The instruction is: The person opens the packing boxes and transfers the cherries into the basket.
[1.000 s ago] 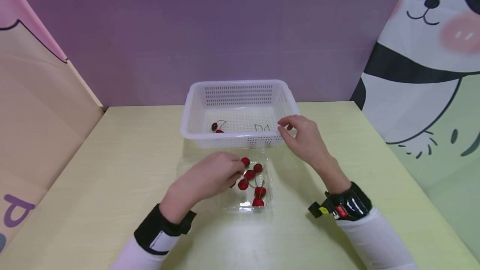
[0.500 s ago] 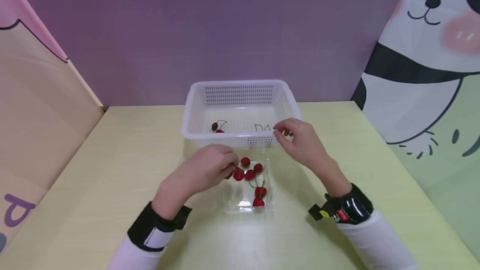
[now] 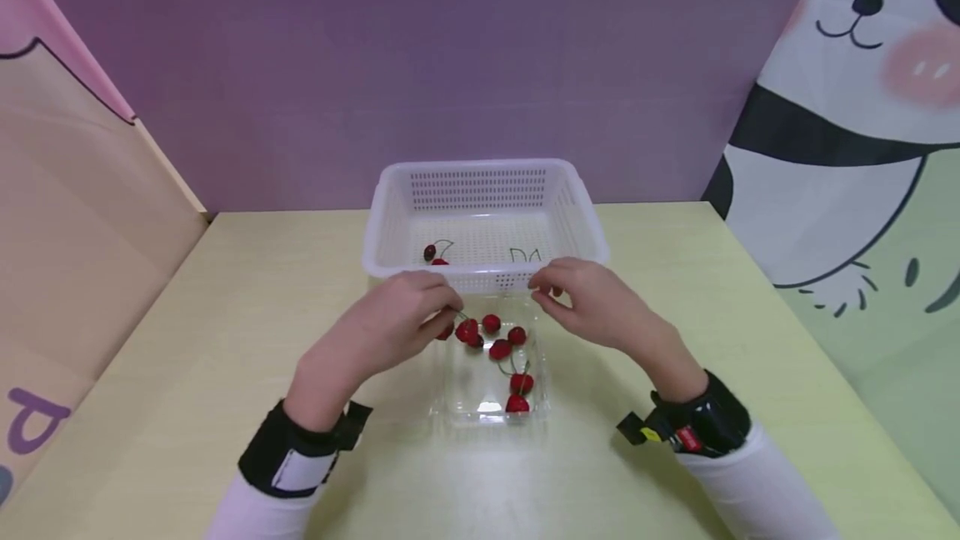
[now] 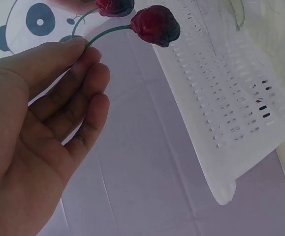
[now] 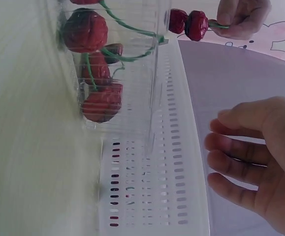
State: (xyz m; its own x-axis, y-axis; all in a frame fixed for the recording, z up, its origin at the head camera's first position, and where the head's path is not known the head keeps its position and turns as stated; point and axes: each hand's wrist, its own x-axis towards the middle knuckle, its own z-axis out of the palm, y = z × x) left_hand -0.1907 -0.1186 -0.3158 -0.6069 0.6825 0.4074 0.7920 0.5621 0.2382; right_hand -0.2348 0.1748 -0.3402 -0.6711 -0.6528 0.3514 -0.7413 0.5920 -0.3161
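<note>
My left hand (image 3: 375,336) pinches the green stems (image 4: 108,32) of a pair of red cherries (image 4: 155,25) between thumb and fingertip. The pair (image 3: 467,330) dangles above the left far part of a clear plastic box (image 3: 459,407). Several more stemmed cherries (image 3: 521,383) lie in that box, mostly toward its right side. My right hand (image 3: 596,302) hovers at the front right rim of a white basket (image 3: 480,280), fingers loosely bent. Nothing is between its thumb and fingers (image 5: 231,164) in the right wrist view.
The perforated basket stands directly behind the box, before a purple wall (image 3: 480,65). A dark cherry (image 3: 430,252) and another partly hidden by the rim lie at its left, with green stems (image 3: 525,255) showing at its right. Pale tabletop (image 3: 247,340) surrounds both containers.
My left hand has lifted the pair of cherries by the stems and moved back and left. My right hand has come left and nearer, from the basket's right corner to its front rim.
</note>
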